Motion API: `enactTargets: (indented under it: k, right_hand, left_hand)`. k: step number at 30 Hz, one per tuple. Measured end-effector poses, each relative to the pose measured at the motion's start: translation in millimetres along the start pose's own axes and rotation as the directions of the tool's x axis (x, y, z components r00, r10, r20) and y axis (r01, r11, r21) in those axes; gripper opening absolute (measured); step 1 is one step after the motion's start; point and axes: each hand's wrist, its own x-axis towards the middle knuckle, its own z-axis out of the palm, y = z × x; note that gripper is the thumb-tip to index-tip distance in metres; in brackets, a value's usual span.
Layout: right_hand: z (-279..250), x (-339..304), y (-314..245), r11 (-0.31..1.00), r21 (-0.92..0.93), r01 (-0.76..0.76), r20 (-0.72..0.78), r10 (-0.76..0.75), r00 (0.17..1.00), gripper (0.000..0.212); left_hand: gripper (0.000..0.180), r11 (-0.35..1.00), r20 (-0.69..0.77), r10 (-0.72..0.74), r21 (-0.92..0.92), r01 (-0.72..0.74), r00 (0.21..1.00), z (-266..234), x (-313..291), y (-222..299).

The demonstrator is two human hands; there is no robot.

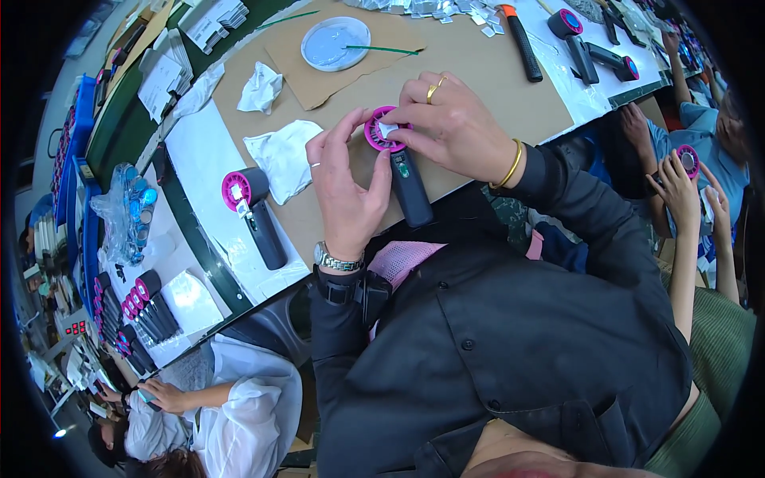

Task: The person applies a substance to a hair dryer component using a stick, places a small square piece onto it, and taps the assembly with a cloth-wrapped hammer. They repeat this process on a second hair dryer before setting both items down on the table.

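Note:
A dark handheld fan (pixel 413 195) with a pink-ringed round head lies at the table's near edge, its handle pointing toward me. My left hand (pixel 347 179) is curved around the left side of the head, fingertips on the pink rim and thumb beside the top of the handle. Over the head, my right hand (pixel 462 127) pinches a small whitish piece (pixel 386 129) between thumb and fingers, at the fan's grille. The fingers partly cover that piece. Left of my hands, a second fan (pixel 263 231) with a pink head rests on white sheeting.
White cloths (pixel 280 159) lie left of my hands. Beyond them stands a round dish (pixel 335 44) of clear substance with a green stick (pixel 382 50) across it. An orange-and-black handled tool (pixel 522 44) and more fans (pixel 578 56) are far right. People sit at both sides.

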Motion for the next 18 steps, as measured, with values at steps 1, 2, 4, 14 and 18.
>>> enactTargets:
  k: [1,2,4,14,18]
  right_hand:
    - [-1,1,-2,0.999,-0.042,0.029,0.003,-0.029,1.0,0.023]
    - [-2,2,-3,0.995,-0.084,0.058,0.007,-0.058,0.998,0.023]
    - [-6,7,-3,0.995,-0.087,0.053,0.048,-0.049,0.998,0.022]
    - [-8,0,-6,0.959,-0.209,0.191,0.109,-0.171,0.979,0.025]
    - [-6,2,-7,0.934,-0.227,0.275,0.171,-0.24,0.956,0.028]
  left_hand:
    - [0.061,1.0,-0.001,0.001,0.001,-0.001,1.0,0,0,1]
    - [0.061,1.0,0.0,0.007,0.012,-0.007,1.0,-1,1,2]
    - [0.06,0.999,0.004,0.017,0.031,-0.017,1.0,-2,2,4]
    - [0.056,0.999,0.008,0.021,0.025,-0.021,1.0,-3,2,2]
    - [0.056,1.0,0.018,0.025,0.018,-0.025,1.0,-2,0,1]
